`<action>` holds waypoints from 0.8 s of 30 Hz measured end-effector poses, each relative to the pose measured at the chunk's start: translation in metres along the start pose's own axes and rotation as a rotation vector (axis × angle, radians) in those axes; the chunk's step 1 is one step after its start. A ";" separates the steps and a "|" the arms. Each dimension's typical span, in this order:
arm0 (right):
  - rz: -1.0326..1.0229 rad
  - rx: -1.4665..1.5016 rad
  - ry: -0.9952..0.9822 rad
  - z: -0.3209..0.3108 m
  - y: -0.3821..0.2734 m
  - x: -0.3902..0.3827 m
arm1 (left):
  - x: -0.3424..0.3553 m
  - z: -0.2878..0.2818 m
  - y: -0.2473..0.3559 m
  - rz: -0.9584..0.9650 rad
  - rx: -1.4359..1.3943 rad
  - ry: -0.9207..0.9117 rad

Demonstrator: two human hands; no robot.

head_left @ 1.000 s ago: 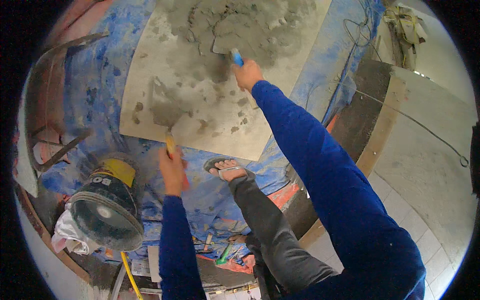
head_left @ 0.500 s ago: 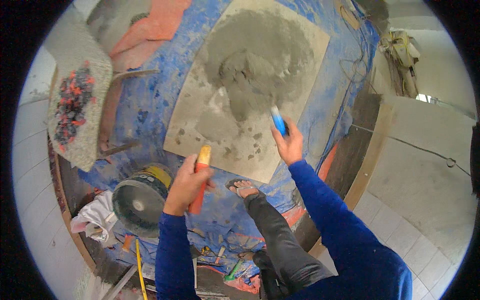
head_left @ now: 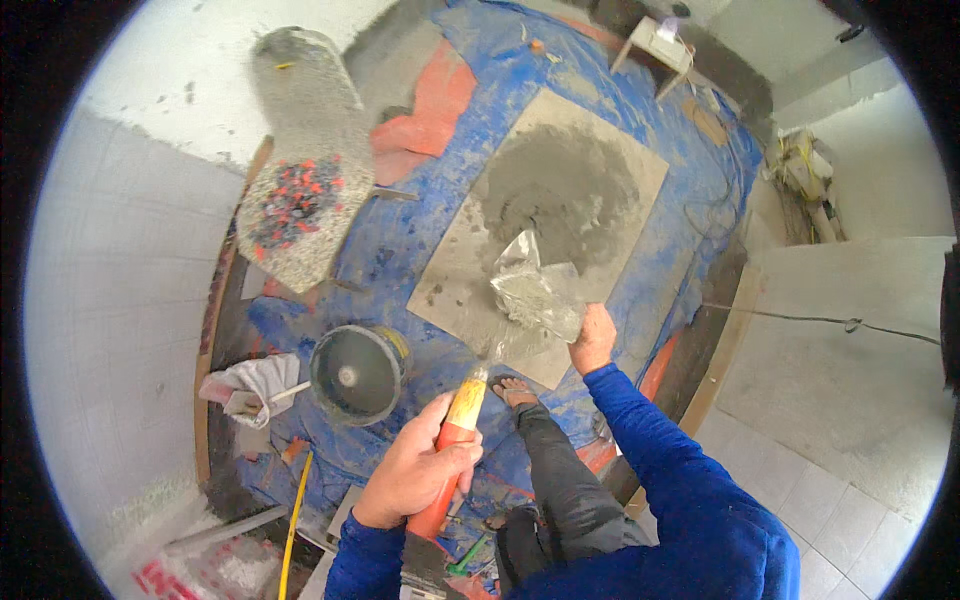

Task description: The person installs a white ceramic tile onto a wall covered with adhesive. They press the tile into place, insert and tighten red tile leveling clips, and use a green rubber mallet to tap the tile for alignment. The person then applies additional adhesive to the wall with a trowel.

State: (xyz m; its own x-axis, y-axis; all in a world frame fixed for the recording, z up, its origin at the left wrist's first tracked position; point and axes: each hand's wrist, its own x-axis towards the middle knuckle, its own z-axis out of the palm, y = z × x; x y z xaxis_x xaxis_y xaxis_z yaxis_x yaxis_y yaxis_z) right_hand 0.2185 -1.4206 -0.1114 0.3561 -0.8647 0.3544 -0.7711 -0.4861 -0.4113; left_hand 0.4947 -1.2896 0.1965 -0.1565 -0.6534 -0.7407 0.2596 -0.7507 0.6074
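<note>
1. Left hand (head_left: 415, 470) closes firmly around an orange-and-yellow tool handle (head_left: 452, 440), blade pointing forward; keep the wrist steady.
2. Right hand (head_left: 594, 338) grips a mortar-coated trowel (head_left: 535, 290), held above the board; keep it level.
3. Mortar heap (head_left: 560, 185) sits on the square mixing board (head_left: 640, 150), beyond both hands.
4. Bucket (head_left: 355, 372) stands left, apart.

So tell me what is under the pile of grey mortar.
The mortar pile sits on a square grey board, which lies on a blue tarp. The part of the board beneath the pile is hidden, as is the floor under the tarp.
</note>
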 end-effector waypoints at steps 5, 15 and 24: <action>0.037 -0.166 -0.206 -0.085 0.029 -0.058 | -0.115 0.003 -0.045 0.201 -0.077 0.134; -0.367 0.176 -0.772 -0.106 -0.122 -0.112 | -0.341 0.134 -0.323 0.366 -0.462 0.895; -1.308 0.012 -1.270 -0.141 -0.375 -0.150 | -0.373 0.368 -0.550 0.451 -1.649 1.665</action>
State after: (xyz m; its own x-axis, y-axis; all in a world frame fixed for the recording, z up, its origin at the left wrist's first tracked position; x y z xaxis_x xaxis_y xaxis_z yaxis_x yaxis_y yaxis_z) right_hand 0.3804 -1.0909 0.1082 0.8042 0.4718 -0.3615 0.3037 -0.8490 -0.4323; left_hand 0.0593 -0.6693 0.2443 0.4729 0.5335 -0.7013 0.4141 0.5680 0.7113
